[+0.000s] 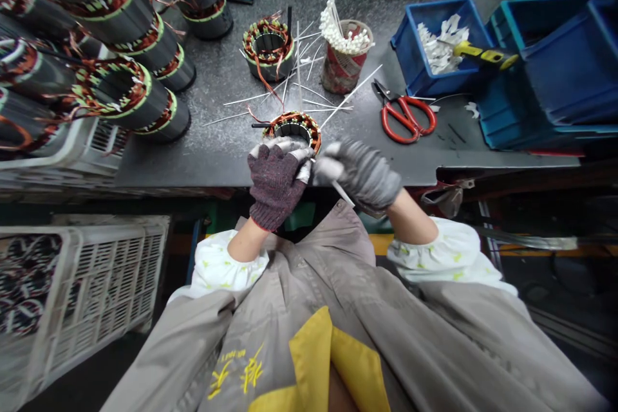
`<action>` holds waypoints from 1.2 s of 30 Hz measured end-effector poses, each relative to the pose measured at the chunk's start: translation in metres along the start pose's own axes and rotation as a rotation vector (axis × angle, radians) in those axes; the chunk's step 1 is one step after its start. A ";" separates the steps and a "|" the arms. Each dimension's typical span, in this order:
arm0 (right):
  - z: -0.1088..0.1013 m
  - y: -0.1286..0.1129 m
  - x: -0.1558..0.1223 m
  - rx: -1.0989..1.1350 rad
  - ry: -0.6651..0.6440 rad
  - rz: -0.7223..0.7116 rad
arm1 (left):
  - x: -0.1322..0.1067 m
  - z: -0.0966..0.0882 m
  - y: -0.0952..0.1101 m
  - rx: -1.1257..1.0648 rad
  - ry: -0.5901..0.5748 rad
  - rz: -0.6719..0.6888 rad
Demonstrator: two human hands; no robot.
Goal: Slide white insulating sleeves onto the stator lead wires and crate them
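Stator (293, 129) centre frame, upright on table (212, 141), right at the near edge, bore up. Looks like working a white strip (344, 192) into the near-side windings.

To do it well, as judged from here:
- Pin stator flat. So close to the edge, no rocking.
- Feed strip in line with the slot, not at an angle, to avoid kinks.
- Grip close to the entry point and use short pushes.
- Mind the copper leads trailing toward upper centre: no snagging, no scraped enamel.

Left hand (276, 181), dark knit glove, centre frame: palm down, wrist bent back toward the body, fingers curled over stator's near rim and touching it. Clamped or merely resting, cannot tell.

Right hand (363, 174), grey glove, just right of it: motion-blurred, fist-like, closed round the strip, free end poking out toward lower right. Thumb side turned to left hand, the two nearly touching. Forearms converging from lower frame, elbows out.

Around:
- Scissors (408, 118) right of stator, apart.
- Cup (344, 71) of white sleeves upper centre.
- Second stator (268, 46) left of cup.
- Loose strips (309, 87) scattered between.
- Blue bin (410, 74) upper right.
- Stack (120, 77) of wound cores upper left.
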State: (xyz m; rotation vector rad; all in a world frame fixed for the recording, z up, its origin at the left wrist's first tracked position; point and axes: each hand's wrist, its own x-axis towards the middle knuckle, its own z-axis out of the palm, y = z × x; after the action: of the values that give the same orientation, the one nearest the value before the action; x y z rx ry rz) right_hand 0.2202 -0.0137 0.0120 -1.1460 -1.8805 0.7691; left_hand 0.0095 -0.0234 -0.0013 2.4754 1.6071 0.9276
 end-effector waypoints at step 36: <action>-0.120 0.094 0.080 -0.859 -0.179 0.557 | 0.014 -0.022 -0.010 -0.054 0.057 0.249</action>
State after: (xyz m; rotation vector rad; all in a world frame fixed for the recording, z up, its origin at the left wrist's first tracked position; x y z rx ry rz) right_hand 0.3408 0.1088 0.0226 -2.2595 -2.1235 0.3187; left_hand -0.0060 -0.0127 0.0195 2.6768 1.2888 1.0629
